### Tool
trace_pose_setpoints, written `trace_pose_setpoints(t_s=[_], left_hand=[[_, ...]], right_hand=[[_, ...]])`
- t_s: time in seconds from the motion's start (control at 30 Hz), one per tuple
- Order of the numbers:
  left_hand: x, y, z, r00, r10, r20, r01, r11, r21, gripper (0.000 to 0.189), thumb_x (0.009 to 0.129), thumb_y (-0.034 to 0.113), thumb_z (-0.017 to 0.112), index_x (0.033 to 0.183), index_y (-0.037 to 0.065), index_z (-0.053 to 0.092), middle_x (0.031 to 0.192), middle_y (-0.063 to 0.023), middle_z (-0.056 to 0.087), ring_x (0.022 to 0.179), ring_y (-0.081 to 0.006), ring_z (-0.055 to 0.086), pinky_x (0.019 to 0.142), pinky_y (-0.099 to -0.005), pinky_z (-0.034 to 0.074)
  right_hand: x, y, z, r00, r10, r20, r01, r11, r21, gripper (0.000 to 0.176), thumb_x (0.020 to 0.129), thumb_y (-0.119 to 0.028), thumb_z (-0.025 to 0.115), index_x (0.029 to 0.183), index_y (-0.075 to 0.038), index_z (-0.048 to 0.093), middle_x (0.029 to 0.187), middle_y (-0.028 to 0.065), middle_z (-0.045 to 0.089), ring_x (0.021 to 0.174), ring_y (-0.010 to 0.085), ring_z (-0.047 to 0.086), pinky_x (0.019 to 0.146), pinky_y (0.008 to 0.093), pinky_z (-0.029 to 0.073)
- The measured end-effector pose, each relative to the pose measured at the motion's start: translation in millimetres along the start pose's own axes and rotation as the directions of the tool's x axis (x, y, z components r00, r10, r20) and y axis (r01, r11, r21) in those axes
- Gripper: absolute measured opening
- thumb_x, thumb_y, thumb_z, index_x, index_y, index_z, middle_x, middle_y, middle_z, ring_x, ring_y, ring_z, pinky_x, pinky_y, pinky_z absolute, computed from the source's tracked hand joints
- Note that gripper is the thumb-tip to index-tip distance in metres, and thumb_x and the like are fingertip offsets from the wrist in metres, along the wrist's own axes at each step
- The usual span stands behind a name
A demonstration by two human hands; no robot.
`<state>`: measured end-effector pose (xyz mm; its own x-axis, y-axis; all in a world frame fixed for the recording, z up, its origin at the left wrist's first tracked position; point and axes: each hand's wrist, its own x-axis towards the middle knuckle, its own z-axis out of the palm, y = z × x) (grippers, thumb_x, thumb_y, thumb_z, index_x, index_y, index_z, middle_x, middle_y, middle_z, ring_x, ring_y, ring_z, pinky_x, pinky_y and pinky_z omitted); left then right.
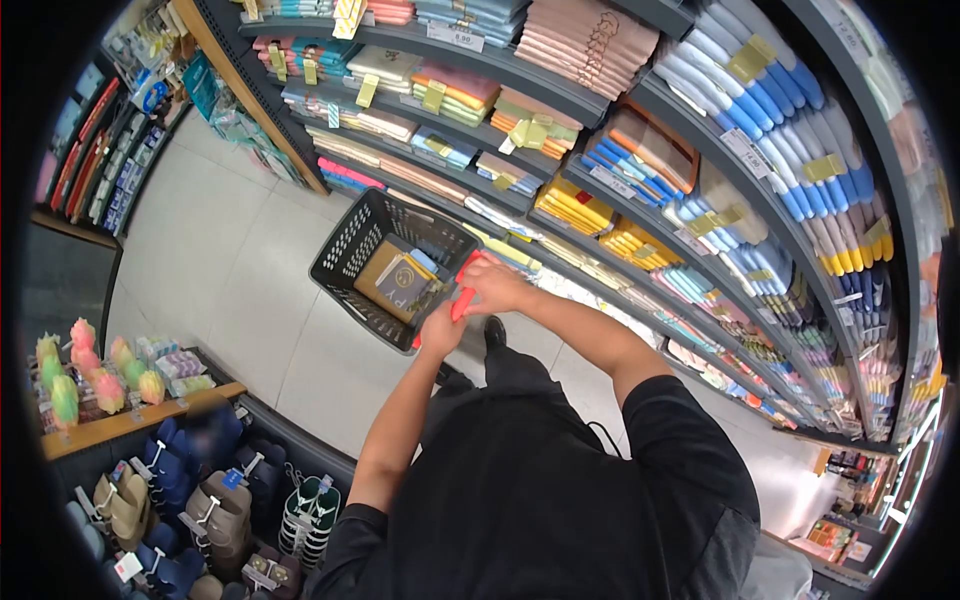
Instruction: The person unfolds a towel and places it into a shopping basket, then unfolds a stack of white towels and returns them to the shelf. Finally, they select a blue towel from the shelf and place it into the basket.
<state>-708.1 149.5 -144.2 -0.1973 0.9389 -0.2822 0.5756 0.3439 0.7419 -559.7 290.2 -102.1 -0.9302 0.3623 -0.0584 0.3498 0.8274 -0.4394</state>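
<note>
Both my hands are at the red handle (463, 303) of a dark grey shopping basket (340, 285) with perforated sides. My left hand (440, 331) closes round the handle's lower end. Just above it, my right hand (494, 285) grips the same handle, fingers wrapped over it. Inside the basket lie a brown and grey item with a round face print (404, 280) and a small blue and white item (424, 262). Parts of the basket's near side are hidden by my hands.
Shelves (560, 75) of folded towels curve along the right and top. At lower left stands a display of slippers (215, 515), with pastel plush-like items (85, 365) on a ledge above. Pale floor tiles (215, 265) run between them. My shoe (496, 333) shows below the basket.
</note>
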Motion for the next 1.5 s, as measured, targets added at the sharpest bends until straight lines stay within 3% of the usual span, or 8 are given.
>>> trace_pose_setpoints(t_s=[0.13,0.23,0.47,0.77,1.1,1.27,1.43,1.5], left_hand=[[-2,10,-1,0.999,-0.051,-0.005,0.051,0.997,0.060,0.031,0.086,0.032,0.063,0.103,0.006,0.061,0.094,-0.0225,0.068,0.091,-0.0431,0.064,0.077,-0.0526,0.050],[-2,25,5,0.987,-0.130,-0.090,0.145,0.974,0.176,0.029,0.086,0.031,0.064,0.101,0.007,0.059,0.095,-0.0200,0.068,0.090,-0.0414,0.066,0.076,-0.0525,0.051],[14,41,20,0.946,-0.246,-0.210,0.296,0.919,0.260,0.029,0.086,0.032,0.066,0.098,0.008,0.057,0.093,-0.0180,0.068,0.087,-0.0390,0.067,0.072,-0.0516,0.052],[24,62,42,0.902,-0.306,-0.305,0.356,0.927,0.120,0.023,0.082,0.028,0.067,0.095,0.010,0.061,0.087,-0.0201,0.069,0.086,-0.0394,0.067,0.073,-0.0515,0.052],[17,90,75,0.911,-0.359,-0.205,0.374,0.926,0.040,0.026,0.082,0.033,0.065,0.101,0.014,0.065,0.092,-0.0187,0.070,0.090,-0.0388,0.067,0.077,-0.0501,0.052],[9,101,98,0.932,-0.319,-0.175,0.323,0.946,-0.001,0.029,0.082,0.036,0.065,0.100,0.014,0.066,0.092,-0.0197,0.070,0.090,-0.0400,0.067,0.078,-0.0501,0.052],[8,95,112,0.974,-0.226,0.015,0.227,0.967,-0.113,0.039,0.079,0.042,0.069,0.098,0.009,0.067,0.093,-0.0217,0.070,0.092,-0.0402,0.067,0.081,-0.0487,0.051],[5,97,112,0.974,-0.208,0.093,0.217,0.970,-0.106,0.043,0.079,0.044,0.070,0.100,0.007,0.067,0.093,-0.0222,0.069,0.092,-0.0392,0.067,0.081,-0.0482,0.051]], right_hand=[[-1,7,6,0.998,-0.059,-0.032,0.058,0.998,-0.029,0.051,0.072,-0.052,0.074,0.104,-0.013,0.070,0.113,0.0062,0.064,0.119,0.0281,0.052,0.114,0.0516,0.027],[-1,10,-1,0.999,-0.053,-0.010,0.053,0.999,-0.007,0.050,0.072,-0.052,0.074,0.103,-0.013,0.070,0.109,0.0060,0.064,0.117,0.0281,0.053,0.114,0.0517,0.027],[11,37,-11,0.981,-0.186,-0.061,0.187,0.982,0.010,0.049,0.072,-0.052,0.074,0.101,-0.012,0.070,0.102,0.0067,0.064,0.113,0.0280,0.055,0.114,0.0513,0.028],[21,72,-18,0.948,-0.318,0.005,0.318,0.947,-0.037,0.051,0.071,-0.056,0.074,0.098,-0.013,0.071,0.098,0.0064,0.065,0.105,0.0273,0.058,0.107,0.0508,0.034],[-25,83,-33,0.972,-0.209,0.111,0.212,0.977,-0.018,0.047,0.068,-0.052,0.079,0.098,-0.017,0.070,0.099,0.0045,0.065,0.112,0.0267,0.055,0.107,0.0583,0.030],[-50,94,-33,0.970,-0.197,0.141,0.202,0.979,-0.022,0.045,0.066,-0.049,0.080,0.095,-0.017,0.070,0.101,0.0026,0.065,0.111,0.0243,0.055,0.103,0.0528,0.033],[-74,93,-44,0.970,-0.189,0.155,0.194,0.981,-0.016,0.044,0.065,-0.049,0.080,0.094,-0.016,0.071,0.100,0.0016,0.066,0.110,0.0234,0.056,0.103,0.0496,0.034],[-86,99,-41,0.972,-0.223,0.081,0.227,0.973,-0.043,0.044,0.064,-0.049,0.080,0.093,-0.016,0.071,0.099,0.0022,0.066,0.110,0.0236,0.056,0.103,0.0492,0.034]])
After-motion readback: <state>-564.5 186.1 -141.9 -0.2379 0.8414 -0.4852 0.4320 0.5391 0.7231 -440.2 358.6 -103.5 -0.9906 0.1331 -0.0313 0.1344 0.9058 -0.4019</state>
